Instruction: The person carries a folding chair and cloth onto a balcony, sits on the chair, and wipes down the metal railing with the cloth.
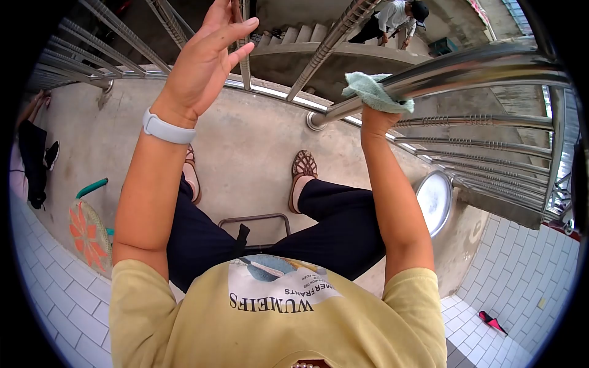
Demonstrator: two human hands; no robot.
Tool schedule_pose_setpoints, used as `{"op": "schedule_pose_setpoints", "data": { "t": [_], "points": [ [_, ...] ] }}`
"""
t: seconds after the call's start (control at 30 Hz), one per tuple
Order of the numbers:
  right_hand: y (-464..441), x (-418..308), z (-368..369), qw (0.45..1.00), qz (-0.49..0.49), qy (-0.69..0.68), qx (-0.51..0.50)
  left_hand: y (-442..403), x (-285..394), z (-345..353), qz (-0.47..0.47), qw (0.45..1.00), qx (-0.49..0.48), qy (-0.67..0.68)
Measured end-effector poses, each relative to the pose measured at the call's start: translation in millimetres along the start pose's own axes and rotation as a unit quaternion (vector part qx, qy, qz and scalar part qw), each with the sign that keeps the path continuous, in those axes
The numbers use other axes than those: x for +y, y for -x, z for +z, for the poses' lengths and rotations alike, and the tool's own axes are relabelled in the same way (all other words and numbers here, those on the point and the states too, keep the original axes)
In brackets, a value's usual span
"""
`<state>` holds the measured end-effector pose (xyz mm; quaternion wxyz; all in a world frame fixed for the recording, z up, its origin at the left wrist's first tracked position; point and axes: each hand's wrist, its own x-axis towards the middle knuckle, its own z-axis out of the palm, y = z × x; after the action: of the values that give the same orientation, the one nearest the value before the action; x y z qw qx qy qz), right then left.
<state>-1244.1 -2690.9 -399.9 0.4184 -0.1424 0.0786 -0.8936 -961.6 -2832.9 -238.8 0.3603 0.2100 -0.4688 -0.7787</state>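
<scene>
My right hand (379, 116) is wrapped around a thick shiny steel railing post (340, 111), with a pale green cloth (375, 92) pressed between palm and metal. The cloth hides most of the fingers. Up at the left, my left hand (199, 67) is raised beside a thin steel baluster (244, 61), its fingers spread. Some of its fingertips run past the frame's top edge, and whether the hand touches the bar I cannot tell. A light grey band (167, 127) circles the left wrist.
A thick handrail (478, 70) slopes across the upper right. Beneath my seated legs is a metal-framed stool (254, 219). A round metal basin (434, 203) stands by the right knee, and a woven-seat stool (89, 236) at left. Beyond the railing, another person (396, 21) is near some steps.
</scene>
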Motion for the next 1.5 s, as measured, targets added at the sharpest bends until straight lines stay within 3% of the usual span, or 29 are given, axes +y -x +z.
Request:
{"op": "schedule_pose_setpoints", "data": {
  "t": [0.07,0.13,0.2,0.23,0.27,0.3,0.4,0.43,0.53,0.6,0.67,0.73,0.8,0.9,1.0,1.07,1.13,1.2,1.27,1.3,1.33,1.4,1.43,1.5],
  "points": [
    [2,8,-25,0.981,-0.053,0.093,0.165,0,1,1,0.002,1.000,-0.001,-0.002],
    [10,14,-58,0.979,-0.055,0.086,0.177,-1,1,1,-0.003,1.000,0.001,0.003],
    [16,24,-60,0.879,-0.057,0.427,0.203,-1,1,0,-0.006,1.000,0.007,0.008],
    [22,19,-59,0.712,-0.002,0.669,0.213,-1,3,-1,-0.008,1.000,-0.016,0.018],
    [28,20,-30,0.481,0.049,0.851,0.202,0,4,-1,-0.009,0.999,-0.039,0.028],
    [23,15,-30,0.409,0.136,0.881,0.197,-1,5,-1,-0.004,0.999,-0.037,0.027],
    [24,3,-58,0.456,0.203,0.855,0.138,-2,5,1,-0.018,1.000,-0.002,0.014],
    [19,1,-68,0.443,0.213,0.864,0.106,-1,4,1,0.002,1.000,-0.013,-0.011],
    [15,-4,-96,0.579,0.264,0.752,0.172,-1,5,1,0.010,0.999,-0.024,-0.043],
    [10,-13,-107,0.594,0.264,0.745,0.149,-4,1,-2,0.050,0.995,-0.052,-0.064],
    [-3,-38,-138,0.483,0.222,0.846,-0.039,-8,0,-5,0.053,0.993,-0.077,-0.076],
    [1,-36,-54,0.592,0.135,0.794,-0.025,-12,-3,-9,0.077,0.981,-0.066,-0.167],
    [5,-23,13,0.697,0.100,0.710,0.024,-13,-7,-9,0.098,0.978,-0.067,-0.174],
    [5,-28,48,0.765,0.021,0.640,0.063,-16,-11,-11,0.113,0.973,-0.076,-0.187],
    [-13,-53,44,0.777,-0.074,0.624,0.028,-21,-19,-15,0.134,0.964,-0.081,-0.215],
    [-14,-53,78,0.740,-0.174,0.649,0.033,-15,-8,-14,0.088,0.968,-0.081,-0.219],
    [-14,-62,100,0.660,-0.314,0.681,0.035,-15,-8,-17,0.095,0.969,-0.081,-0.215],
    [-15,-88,104,0.457,-0.477,0.750,-0.022,-13,-4,-15,0.087,0.967,-0.082,-0.226],
    [16,-78,147,-0.128,-0.520,0.844,0.032,-14,-6,-15,0.094,0.965,-0.079,-0.234],
    [23,-65,154,-0.200,-0.543,0.814,0.055,-12,-4,-13,0.086,0.967,-0.079,-0.227],
    [18,-46,192,-0.091,-0.649,0.755,-0.037,-11,-2,-12,0.077,0.969,-0.079,-0.220],
    [21,-17,202,0.320,-0.546,0.758,-0.156,-9,2,-12,0.071,0.968,-0.082,-0.228],
    [12,-5,193,0.321,-0.546,0.759,-0.152,-9,3,-12,0.067,0.969,-0.083,-0.221],
    [-12,20,152,0.444,-0.510,0.714,-0.181,-9,2,-11,0.061,0.972,-0.088,-0.211]
  ]
}}
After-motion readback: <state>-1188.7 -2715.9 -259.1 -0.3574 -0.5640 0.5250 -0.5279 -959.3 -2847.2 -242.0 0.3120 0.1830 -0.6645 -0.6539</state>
